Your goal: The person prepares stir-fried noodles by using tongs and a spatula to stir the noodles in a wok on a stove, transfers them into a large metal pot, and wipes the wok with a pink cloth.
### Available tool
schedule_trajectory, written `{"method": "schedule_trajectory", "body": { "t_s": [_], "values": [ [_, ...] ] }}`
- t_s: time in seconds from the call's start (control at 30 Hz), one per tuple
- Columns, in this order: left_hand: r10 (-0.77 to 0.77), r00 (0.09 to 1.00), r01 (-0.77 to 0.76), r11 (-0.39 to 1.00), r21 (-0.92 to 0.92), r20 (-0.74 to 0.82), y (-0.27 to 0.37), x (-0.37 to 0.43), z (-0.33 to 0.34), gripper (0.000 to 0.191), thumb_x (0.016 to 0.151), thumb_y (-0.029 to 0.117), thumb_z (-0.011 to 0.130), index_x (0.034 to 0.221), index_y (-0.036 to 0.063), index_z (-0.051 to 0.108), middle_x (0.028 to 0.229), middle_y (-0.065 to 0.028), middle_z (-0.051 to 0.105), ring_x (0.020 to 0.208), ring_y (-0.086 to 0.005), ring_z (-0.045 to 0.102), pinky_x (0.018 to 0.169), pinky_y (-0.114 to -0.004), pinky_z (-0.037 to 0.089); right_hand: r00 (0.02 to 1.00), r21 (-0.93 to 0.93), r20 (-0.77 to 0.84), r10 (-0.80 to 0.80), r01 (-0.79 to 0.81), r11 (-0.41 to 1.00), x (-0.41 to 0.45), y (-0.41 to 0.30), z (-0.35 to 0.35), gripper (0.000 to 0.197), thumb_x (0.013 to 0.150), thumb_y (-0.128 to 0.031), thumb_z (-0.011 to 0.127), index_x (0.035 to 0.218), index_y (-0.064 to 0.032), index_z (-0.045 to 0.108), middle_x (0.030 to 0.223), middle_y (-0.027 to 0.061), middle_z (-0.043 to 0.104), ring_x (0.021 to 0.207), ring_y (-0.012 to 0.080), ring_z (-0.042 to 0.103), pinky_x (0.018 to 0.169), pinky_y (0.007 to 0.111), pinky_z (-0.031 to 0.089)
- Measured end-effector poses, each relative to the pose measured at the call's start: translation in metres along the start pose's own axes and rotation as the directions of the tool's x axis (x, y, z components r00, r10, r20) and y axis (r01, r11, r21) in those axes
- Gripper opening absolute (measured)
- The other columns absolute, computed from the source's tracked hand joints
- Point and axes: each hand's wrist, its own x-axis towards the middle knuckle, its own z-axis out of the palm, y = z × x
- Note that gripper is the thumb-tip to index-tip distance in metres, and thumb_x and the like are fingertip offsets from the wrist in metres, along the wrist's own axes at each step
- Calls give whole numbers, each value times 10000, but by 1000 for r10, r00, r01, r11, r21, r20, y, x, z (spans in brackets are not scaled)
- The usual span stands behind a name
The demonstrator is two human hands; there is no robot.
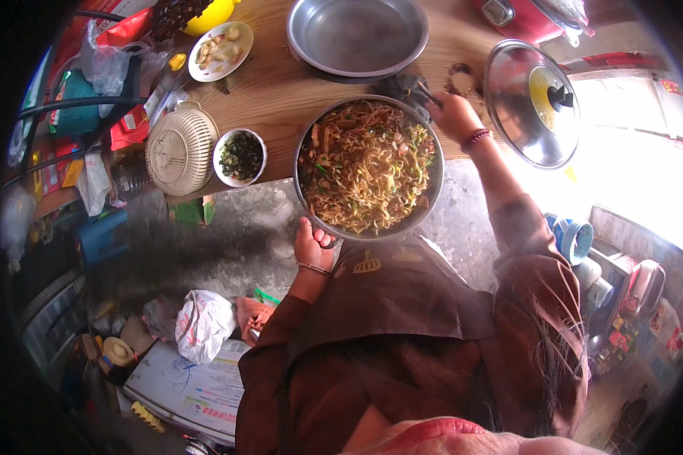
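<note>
A round metal pan point(439, 176) full of cooked noodles point(370, 170) with greens and brown bits is held in front of my apron, its far side over the table edge. My left hand point(314, 244) grips the dark handle at the pan's near left rim. Beyond the far right rim, my right hand point(456, 116) closes around a thin dark stick-like thing point(428, 94); what it is cannot be told. A dark grey cloth point(404, 85) lies just left of those fingers, partly behind the pan.
On the wooden table point(267, 108) stand a wide metal basin point(357, 34), a glass lid point(532, 105), a red cooker point(532, 20), a bowl of chopped greens point(240, 158), an upturned plastic basket point(181, 151) and a plate of pale pieces point(221, 51). A white box point(193, 392) lies behind my left side.
</note>
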Motion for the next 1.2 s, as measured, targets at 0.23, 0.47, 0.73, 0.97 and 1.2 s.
{"method": "schedule_trajectory", "body": {
  "t_s": [0.23,0.47,0.73,0.97,1.2],
  "values": [
    [54,992,-48,997,57,-110,7,-12,16,294,965,345,354,764,146,438,532,61,306,455,-78,289,525,-245,317,972,153,227,62,-98,983,32,16,18,263,800,-278,567,820,-32,660,663,135,634,656,271,621,678,372,480],
    [154,982,-125,961,245,-106,31,-43,45,281,930,349,453,747,146,385,561,45,317,449,-86,287,481,-286,363,986,189,163,34,-65,980,12,0,-32,263,812,-232,563,706,-6,644,571,95,608,537,180,578,581,320,459],
    [234,971,-237,908,345,51,111,-32,144,207,930,280,452,791,126,437,554,44,335,454,-98,311,515,-319,376,997,402,69,33,-58,914,71,2,-81,265,788,-220,602,680,19,637,528,43,568,431,123,495,413,287,404],
    [182,973,-227,867,444,143,174,45,233,178,940,275,428,863,118,461,539,45,358,437,-86,319,513,-280,348,979,494,112,170,-203,846,137,4,-104,261,762,-217,568,693,29,619,543,50,582,388,129,459,360,275,370],
    [137,987,-161,859,486,87,199,125,278,185,879,255,544,931,148,403,525,17,368,389,-95,318,448,-298,371,952,578,24,304,-261,773,177,18,-102,246,752,-205,566,678,28,600,556,48,590,389,123,459,349,272,348]
  ]
}}
